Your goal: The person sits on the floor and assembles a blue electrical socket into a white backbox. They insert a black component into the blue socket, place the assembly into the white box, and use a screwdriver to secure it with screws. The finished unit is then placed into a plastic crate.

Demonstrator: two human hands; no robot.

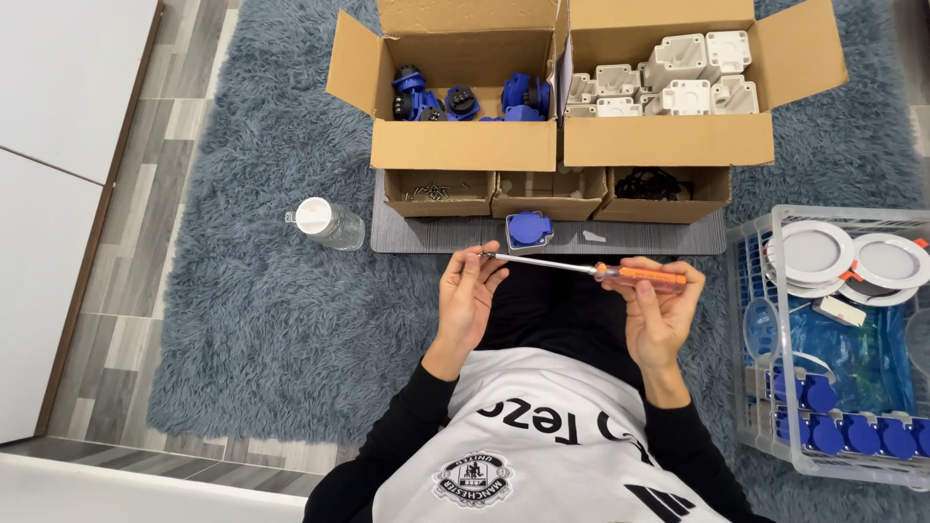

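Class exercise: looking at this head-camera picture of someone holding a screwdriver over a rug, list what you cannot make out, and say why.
Head view only:
- Screwdriver tip: covered by the left hand fingers.
- Middle small box: its front wall hides the contents.
- Small metal pieces in the left small box: too small to identify.
- Plastic crate: cut off by the right edge.
- Dark tangle in the right small box: too dim to name.

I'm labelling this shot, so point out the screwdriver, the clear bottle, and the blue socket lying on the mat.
screwdriver [641,275], head view, on its orange handle.
clear bottle [329,225], head view, on its body beside the white cap.
blue socket [529,230], head view, on its round face.
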